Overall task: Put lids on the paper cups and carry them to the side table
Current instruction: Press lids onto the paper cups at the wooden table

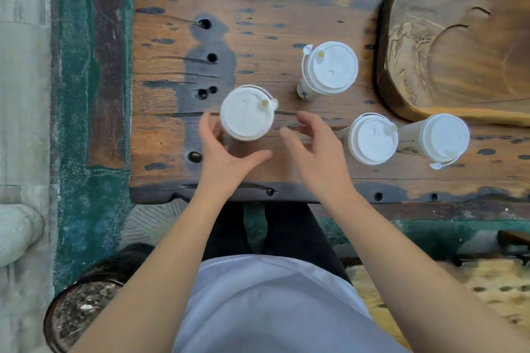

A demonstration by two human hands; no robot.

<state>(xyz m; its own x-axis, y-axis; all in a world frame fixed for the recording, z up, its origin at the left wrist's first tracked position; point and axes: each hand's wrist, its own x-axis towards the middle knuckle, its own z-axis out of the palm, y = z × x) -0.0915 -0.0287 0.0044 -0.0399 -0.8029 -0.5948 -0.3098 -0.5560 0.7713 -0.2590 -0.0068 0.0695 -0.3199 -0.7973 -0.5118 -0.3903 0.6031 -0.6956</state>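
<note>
- Four lidded paper cups stand on the bench (172,135). The nearest cup (246,113) sits at about 11 o'clock from the person, close to the bench's near edge.
- The left hand (226,155) cups that cup's near side, fingers curled at 9 o'clock of it and thumb stretched under its 6 o'clock. Whether it grips the wall cannot be told, since the lid hides the contact.
- The right hand (312,146) hangs spread and empty at 3 o'clock of the cup, not touching it.
- As I judge it, lidding is done and the step is lifting this cup. Close both hands on the wall below the lid rim, not on the lid, and raise it straight and level so the open sip hole (264,103) at 2 o'clock does not spill.
- The second cup (328,69) stands at 1 o'clock of the first, well apart. The third cup (372,139) and fourth cup (444,137) sit side by side at 3 o'clock, near the right hand's wrist, so a wide elbow swing could tip them.
- A carved wooden slab (459,46) fills the bench's 2 o'clock corner. The side table is not in view.
</note>
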